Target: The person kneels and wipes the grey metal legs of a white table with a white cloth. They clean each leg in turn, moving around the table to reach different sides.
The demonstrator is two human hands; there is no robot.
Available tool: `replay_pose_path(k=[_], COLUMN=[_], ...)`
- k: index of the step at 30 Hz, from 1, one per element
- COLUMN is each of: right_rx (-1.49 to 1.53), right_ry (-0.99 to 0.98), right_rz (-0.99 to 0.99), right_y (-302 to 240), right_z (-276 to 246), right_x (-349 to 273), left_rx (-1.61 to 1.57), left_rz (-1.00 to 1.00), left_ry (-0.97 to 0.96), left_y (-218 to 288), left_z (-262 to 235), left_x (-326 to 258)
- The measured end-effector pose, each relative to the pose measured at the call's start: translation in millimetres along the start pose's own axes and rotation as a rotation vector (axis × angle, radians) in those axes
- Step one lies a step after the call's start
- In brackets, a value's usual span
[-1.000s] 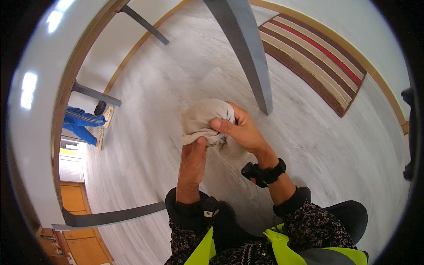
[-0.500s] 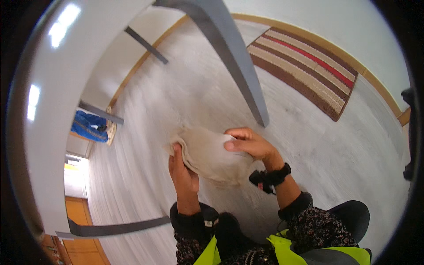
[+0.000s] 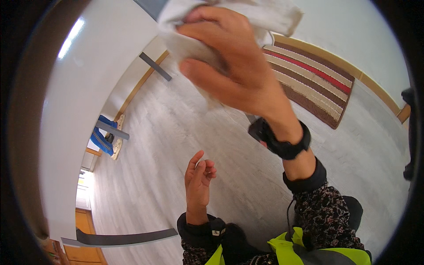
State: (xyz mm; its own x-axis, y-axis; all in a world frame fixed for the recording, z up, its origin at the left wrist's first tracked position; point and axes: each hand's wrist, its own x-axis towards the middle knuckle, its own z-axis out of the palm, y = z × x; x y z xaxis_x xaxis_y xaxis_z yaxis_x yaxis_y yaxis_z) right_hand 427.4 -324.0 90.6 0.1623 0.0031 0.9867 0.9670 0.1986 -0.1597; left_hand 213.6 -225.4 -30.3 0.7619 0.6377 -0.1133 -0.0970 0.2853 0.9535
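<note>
My right hand [image 3: 234,62], with a black band at its wrist, is raised high in the view. It grips a crumpled off-white cloth [image 3: 274,15], which covers part of the grey table leg [image 3: 152,8] at the top. Whether the cloth touches the leg I cannot tell. Lower down, my left hand [image 3: 198,185] hangs over the floor with nothing in it, its fingers loosely bent and apart.
A white glossy table [image 3: 66,110] fills the left side, with more grey legs [image 3: 128,237] beneath it. Along the far wall lies a brown striped rug [image 3: 311,81] with a red band. A person's blue-trousered legs [image 3: 100,140] show beyond the table, above a pale wood floor [image 3: 145,176].
Both hands held the cloth low in front of me. My left hand has let go and stayed low; my right hand has carried the cloth up and forward to the table leg.
</note>
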Motion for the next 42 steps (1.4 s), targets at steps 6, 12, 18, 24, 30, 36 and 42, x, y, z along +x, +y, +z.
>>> replay_pose_path(k=[6,12,18,24,30,36,42], right_rx=[-0.493,-0.368,-0.361,-0.312,-0.309,-0.255,-0.214], right_ry=[-0.018,-0.325,-0.627,-0.084,0.006,-0.034,0.088], right_rz=[-0.151,-0.001,0.180,0.042,0.031,0.056,0.098], right_y=[36.8,63.3,54.6,44.6,37.3,33.3,41.4], right_z=[50.0,23.2,-2.2,22.1,26.1,15.5,29.6], right_x=[-19.7,-78.4,-101.9,-36.7,0.0,8.9,15.4], left_rx=[0.056,0.028,0.008,0.061,0.058,0.055,0.100], left_rz=[-0.027,-0.031,-0.010,-0.020,-0.013,-0.011,-0.028], left_ry=[0.009,0.016,-0.033,-0.020,-0.041,-0.047,-0.047], left_y=[-0.5,-0.2,4.5,8.0,2.6,-1.2,-0.6], left_z=[-2.6,-8.8,-7.3,-2.1,3.6,-2.7,-1.2], left_x=[5.6,9.0,7.5,2.9,1.2,2.7,7.3])
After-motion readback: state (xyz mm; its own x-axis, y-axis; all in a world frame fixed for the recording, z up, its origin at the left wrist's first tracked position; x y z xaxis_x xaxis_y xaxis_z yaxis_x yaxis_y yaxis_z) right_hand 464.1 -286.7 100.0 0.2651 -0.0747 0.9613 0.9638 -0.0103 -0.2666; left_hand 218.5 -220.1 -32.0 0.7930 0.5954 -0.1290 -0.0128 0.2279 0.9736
